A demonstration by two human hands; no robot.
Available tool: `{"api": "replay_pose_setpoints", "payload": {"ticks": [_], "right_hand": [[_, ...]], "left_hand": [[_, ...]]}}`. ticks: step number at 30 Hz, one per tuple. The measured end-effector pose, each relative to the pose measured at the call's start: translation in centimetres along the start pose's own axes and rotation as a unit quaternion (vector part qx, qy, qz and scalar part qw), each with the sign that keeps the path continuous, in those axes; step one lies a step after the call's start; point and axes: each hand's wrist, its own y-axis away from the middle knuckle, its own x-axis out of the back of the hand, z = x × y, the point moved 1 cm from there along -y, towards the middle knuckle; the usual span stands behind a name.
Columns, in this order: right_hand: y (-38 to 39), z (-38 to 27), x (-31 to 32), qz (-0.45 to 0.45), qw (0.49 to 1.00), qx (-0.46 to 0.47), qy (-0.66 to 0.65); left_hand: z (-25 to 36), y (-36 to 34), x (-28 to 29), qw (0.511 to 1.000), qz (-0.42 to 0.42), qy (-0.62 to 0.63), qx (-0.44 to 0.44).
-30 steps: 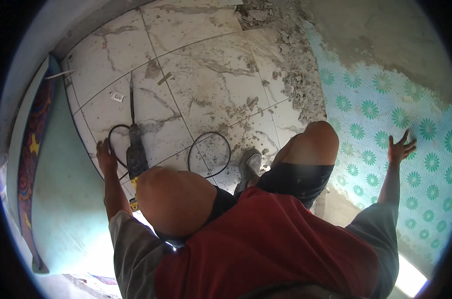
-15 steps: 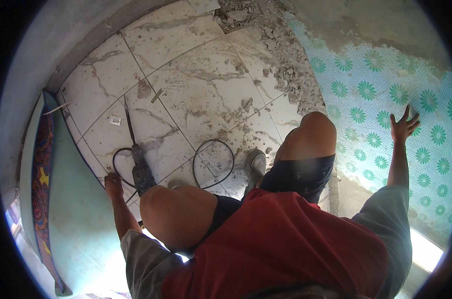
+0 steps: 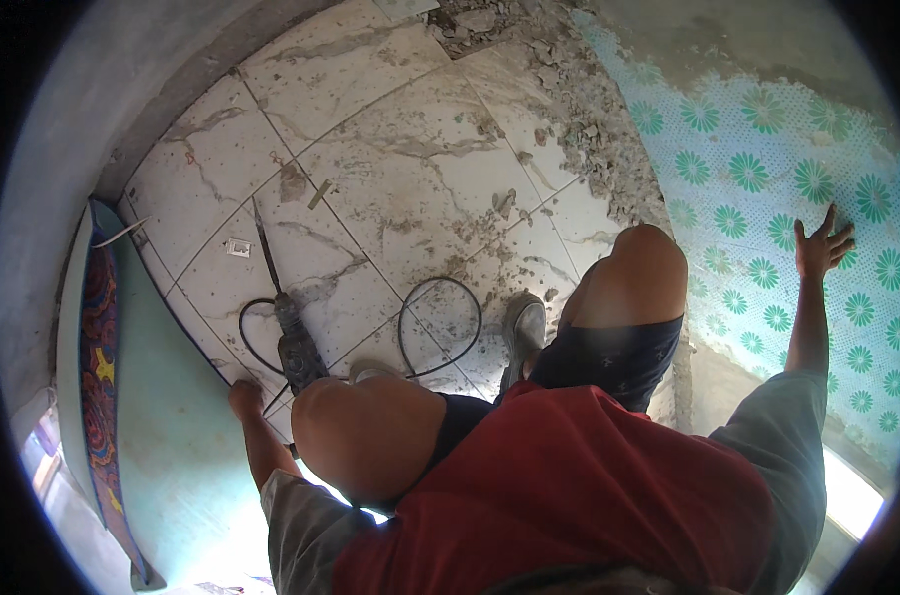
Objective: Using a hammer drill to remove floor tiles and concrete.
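Observation:
My left hand (image 3: 247, 400) is closed at the edge of a pale green panel (image 3: 167, 372), fingers curled and partly hidden. Just right of it, a dark power tool (image 3: 296, 342), like a demolition hammer with a long pointed bit (image 3: 265, 243), lies on the floor beside my left knee. Its bit points away from me. On the right, my right hand (image 3: 823, 248) is spread open against a wall covering (image 3: 757, 223) patterned with green flowers, holding nothing. I am squatting, my knees between the two hands.
Dusty white marbled floor tiles (image 3: 380, 159) carry scattered grit. Broken rubble (image 3: 599, 149) runs along the right wall's foot. A black cable (image 3: 402, 327) loops near my grey shoe (image 3: 522, 327). A small white packet (image 3: 238, 247) and a flat strip (image 3: 320, 193) lie beyond the tool.
The whole view has shifted slightly, so most things appear a little farther right. Both hands keep their places, the left at the panel's edge and the right on the wall.

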Motion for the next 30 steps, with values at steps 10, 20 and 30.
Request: {"api": "replay_pose_setpoints", "payload": {"ticks": [10, 20, 30], "right_hand": [[0.3, 0.6, 0.5, 0.025, 0.999, 0.010, -0.026], [-1.1, 0.8, -1.0, 0.205, 0.969, 0.120, -0.075], [-0.2, -0.9, 0.7, 0.103, 0.983, 0.080, -0.133]], "left_hand": [[13.8, 0.5, 19.8, 0.833, 0.043, 0.547, -0.076], [17.5, 1.8, 22.5, 0.733, -0.017, 0.679, -0.025], [12.7, 5.2, 12.0, 0.809, 0.032, 0.561, 0.174]]}}
